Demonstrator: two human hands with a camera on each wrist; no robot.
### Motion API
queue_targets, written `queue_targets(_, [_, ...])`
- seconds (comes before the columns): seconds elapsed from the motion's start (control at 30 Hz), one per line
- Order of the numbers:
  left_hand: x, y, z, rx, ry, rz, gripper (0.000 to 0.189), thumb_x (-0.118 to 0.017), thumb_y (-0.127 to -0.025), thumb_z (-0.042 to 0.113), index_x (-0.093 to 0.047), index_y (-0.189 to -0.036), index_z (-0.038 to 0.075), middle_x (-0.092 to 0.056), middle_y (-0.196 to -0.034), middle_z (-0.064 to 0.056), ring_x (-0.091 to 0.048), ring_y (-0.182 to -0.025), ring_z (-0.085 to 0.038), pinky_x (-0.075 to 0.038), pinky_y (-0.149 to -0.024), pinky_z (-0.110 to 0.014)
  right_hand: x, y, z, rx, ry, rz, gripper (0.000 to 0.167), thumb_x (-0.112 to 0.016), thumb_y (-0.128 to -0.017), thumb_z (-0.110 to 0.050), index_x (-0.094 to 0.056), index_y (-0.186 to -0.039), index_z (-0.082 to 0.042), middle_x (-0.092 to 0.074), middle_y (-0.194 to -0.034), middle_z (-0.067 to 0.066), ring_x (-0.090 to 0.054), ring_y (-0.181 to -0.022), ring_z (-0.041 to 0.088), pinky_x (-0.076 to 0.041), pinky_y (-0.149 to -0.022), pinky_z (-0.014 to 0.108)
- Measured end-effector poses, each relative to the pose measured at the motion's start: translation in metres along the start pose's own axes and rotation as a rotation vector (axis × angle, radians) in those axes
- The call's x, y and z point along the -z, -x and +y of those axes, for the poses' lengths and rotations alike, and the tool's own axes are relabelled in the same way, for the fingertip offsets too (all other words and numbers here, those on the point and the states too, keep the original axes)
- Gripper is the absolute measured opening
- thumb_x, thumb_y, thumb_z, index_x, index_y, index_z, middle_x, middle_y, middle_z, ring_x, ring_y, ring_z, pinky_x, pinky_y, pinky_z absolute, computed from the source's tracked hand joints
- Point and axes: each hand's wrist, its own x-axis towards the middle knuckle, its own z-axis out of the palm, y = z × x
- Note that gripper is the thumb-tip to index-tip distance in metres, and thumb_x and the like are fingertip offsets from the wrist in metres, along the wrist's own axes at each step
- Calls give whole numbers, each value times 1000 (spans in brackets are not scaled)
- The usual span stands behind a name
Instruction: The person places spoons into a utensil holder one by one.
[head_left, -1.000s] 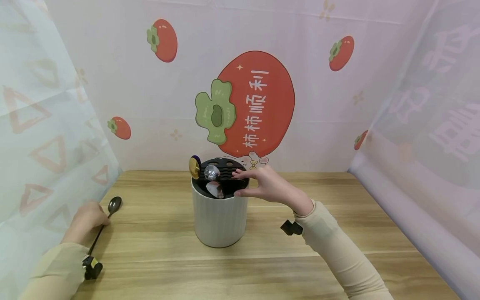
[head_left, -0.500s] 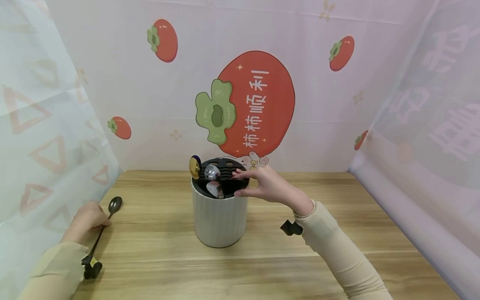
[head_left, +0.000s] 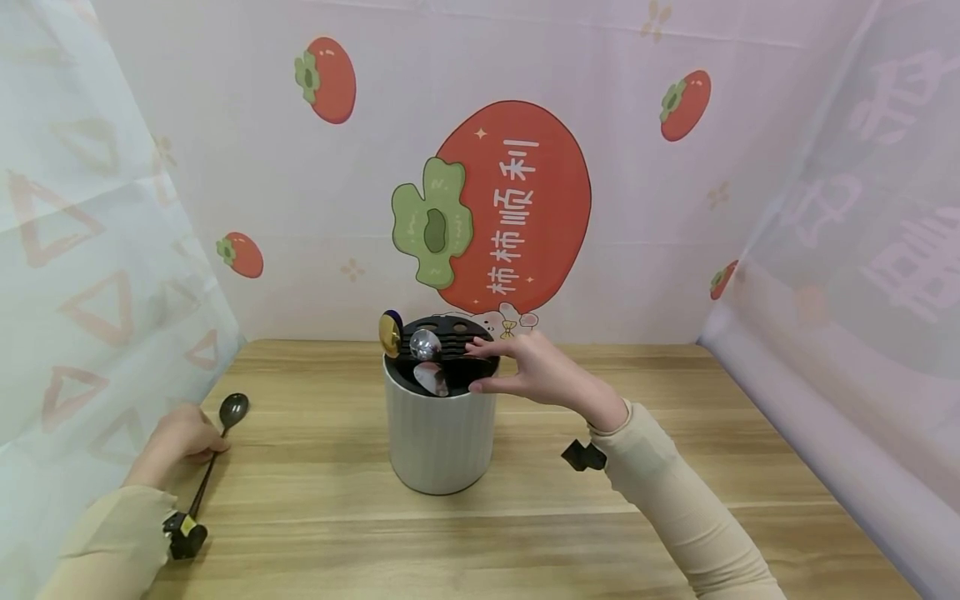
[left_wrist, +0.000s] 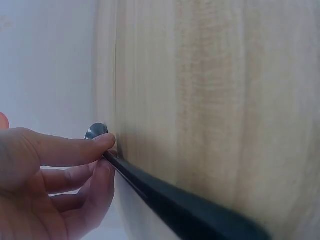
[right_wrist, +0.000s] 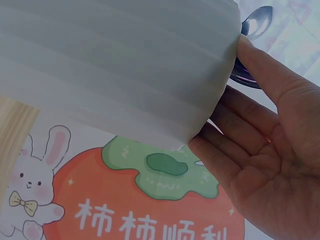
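Note:
In the head view my left hand (head_left: 180, 435) is at the left of the table, pinching the thin handle of a dark long-handled spoon (head_left: 234, 409). The left wrist view shows the thumb and fingertips on the spoon handle (left_wrist: 145, 187), which lies close to the wood. At the centre stands a white ribbed utensil holder (head_left: 441, 446) with a black slotted top. My right hand (head_left: 536, 372) holds its right side at the rim, thumb in front and fingers over the top. A gold spoon (head_left: 390, 333), a round silver spoon (head_left: 425, 345) and another silver spoon (head_left: 431, 378) stick out.
The wooden table (head_left: 337, 533) runs under everything. A pale backdrop printed with persimmons (head_left: 517, 208) rises behind the holder, with cloth walls at left and right. Black wrist cameras (head_left: 583, 456) sit on both sleeves.
My left hand has shifted very slightly to the right, and the dark spoon with it; its handle end has swung a little right. The right hand and the utensil holder stay in place.

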Motion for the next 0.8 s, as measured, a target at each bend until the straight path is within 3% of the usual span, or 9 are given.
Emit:
queue_targets(0.33, [-4,1,0,-32,-6,13,27,-75,-72,17,-60,-50,11,-54,-43,6,-54,-47,-12,-41,-52,-25,1,0,0,19,-3,-3,48,-73,-81,-40,-67,-120,-14,-65,-122,1,-58,-117,10,-45,-70,21])
queue_targets(0.53, [-4,0,2,-32,1,16,24,-74,-73,19,-63,-54,8,-57,-47,3,-54,-50,-14,-39,-54,-26,1,0,0,20,-7,-5,47,-73,-81,-39,-67,-121,-14,-65,-123,1,-58,-117,11,-46,-74,21])
queue_targets(0.8, [-4,1,10,-108,-13,62,31,-74,-71,17,-57,-46,11,-54,-44,4,-43,-44,-10,-34,-50,-25,1,0,0,27,-1,-1,47,-73,-81,-39,-67,-121,-13,-65,-123,1,-58,-118,11,-47,-74,22])
